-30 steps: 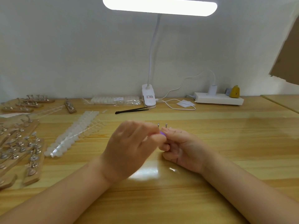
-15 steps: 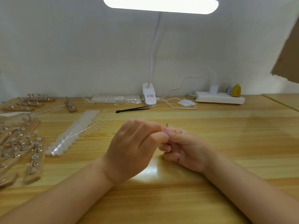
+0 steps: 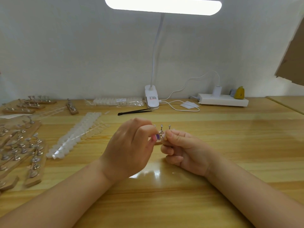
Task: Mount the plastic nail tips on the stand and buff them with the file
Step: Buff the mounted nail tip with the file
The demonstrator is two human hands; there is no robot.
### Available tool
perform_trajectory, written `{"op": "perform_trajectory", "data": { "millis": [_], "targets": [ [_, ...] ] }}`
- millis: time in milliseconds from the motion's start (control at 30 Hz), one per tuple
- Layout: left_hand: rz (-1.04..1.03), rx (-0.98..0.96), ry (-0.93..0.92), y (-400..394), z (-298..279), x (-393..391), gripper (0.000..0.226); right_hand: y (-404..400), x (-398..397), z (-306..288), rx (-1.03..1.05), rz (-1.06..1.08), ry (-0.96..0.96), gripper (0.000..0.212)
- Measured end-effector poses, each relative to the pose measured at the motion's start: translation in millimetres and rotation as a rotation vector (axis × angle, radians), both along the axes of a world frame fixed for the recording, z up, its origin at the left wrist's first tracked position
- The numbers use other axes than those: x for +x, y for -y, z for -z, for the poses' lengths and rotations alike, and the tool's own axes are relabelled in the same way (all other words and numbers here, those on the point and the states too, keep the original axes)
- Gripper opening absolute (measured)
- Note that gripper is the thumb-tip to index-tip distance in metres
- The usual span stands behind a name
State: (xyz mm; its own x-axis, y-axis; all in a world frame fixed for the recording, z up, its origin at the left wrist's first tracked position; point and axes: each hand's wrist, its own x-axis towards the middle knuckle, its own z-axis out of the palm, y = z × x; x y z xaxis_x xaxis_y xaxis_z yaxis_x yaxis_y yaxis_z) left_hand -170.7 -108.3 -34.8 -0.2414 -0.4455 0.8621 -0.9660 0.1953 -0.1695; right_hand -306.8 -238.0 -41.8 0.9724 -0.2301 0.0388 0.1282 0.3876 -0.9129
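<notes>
Pinching a small purple-and-pink piece (image 3: 156, 137), the left hand (image 3: 130, 148) meets the right hand (image 3: 184, 150), whose curled fingers grip a small wooden nail-tip stand (image 3: 158, 142) at mid-table.

Three metal pegs (image 3: 161, 127) rise just above the two hands' meeting fingertips. Left of the grip lie two long strips of translucent white plastic nail tips (image 3: 77, 134); a bagged strip (image 3: 117, 101) and one pair of black tweezers (image 3: 134, 111) lie beyond it, on the pale wooden table (image 3: 230, 145). Farther left, spare wooden stands (image 3: 19, 145) cluster, too crowded to count.
</notes>
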Motion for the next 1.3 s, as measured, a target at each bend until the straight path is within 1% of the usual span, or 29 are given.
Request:
{"op": "perform_trajectory", "data": {
  "millis": [100, 167, 233, 333, 433, 533, 600, 667, 700, 800, 833, 967, 1000, 1067, 1167, 1200, 1300],
  "targets": [
    [0.011, -0.051, 0.094, 1, 1, -8, 0.019, 0, 1, 0, 0.022, 0.068, -0.029, 0.011],
    [0.007, -0.062, 0.157, 3, 2, -11, 0.013, 0, 2, 1, -0.010, 0.030, -0.029, 0.019],
    [-0.039, -0.059, 0.171, 4, 2, -9, 0.011, -1, 2, 0, -0.046, -0.003, -0.021, 0.022],
    [-0.099, -0.055, 0.143, 2, 0, -2, 0.011, -1, 1, -1, -0.027, 0.026, -0.044, 0.016],
    [-0.039, -0.119, 0.185, 4, 0, -9, 0.017, -1, 3, 0, -0.027, 0.035, -0.062, 0.016],
    [0.010, -0.131, 0.258, 7, 3, -16, 0.009, -2, 3, 0, -0.078, 0.007, -0.073, 0.023],
    [-0.061, -0.123, 0.257, 5, 2, -10, 0.011, -2, 3, 0, -0.059, 0.008, -0.060, 0.017],
    [-0.130, -0.127, 0.218, 3, 1, -3, 0.019, -1, 2, -1, -0.020, 0.032, -0.056, 0.013],
    [-0.128, -0.132, 0.200, 3, 0, -3, 0.021, -1, 3, -1, -0.012, 0.039, -0.055, 0.014],
    [-0.031, -0.139, 0.223, 4, 0, -15, 0.007, -1, 4, 2, -0.054, 0.014, -0.043, 0.022],
    [-0.016, -0.135, 0.238, 5, 1, -18, 0.007, -1, 4, 2, -0.068, -0.001, -0.043, 0.026],
    [-0.109, -0.116, 0.216, 3, 2, -8, 0.013, 2, 3, 1, -0.058, -0.019, -0.024, 0.017],
    [-0.134, -0.121, 0.201, 3, 1, -5, 0.015, 2, 2, 1, -0.053, -0.010, -0.025, 0.017],
    [-0.122, -0.143, 0.191, 3, 1, -8, 0.015, 2, 2, 3, -0.052, -0.004, -0.023, 0.018],
    [-0.019, -0.150, 0.227, 5, 2, -18, 0.006, 0, 3, 2, -0.074, -0.021, -0.027, 0.018],
    [-0.020, -0.143, 0.239, 6, 2, -18, 0.007, 0, 3, 2, -0.077, -0.022, -0.030, 0.016],
    [-0.116, -0.132, 0.225, 5, 2, -6, 0.014, 2, 2, 0, -0.049, -0.010, -0.033, 0.011]
  ]
}}
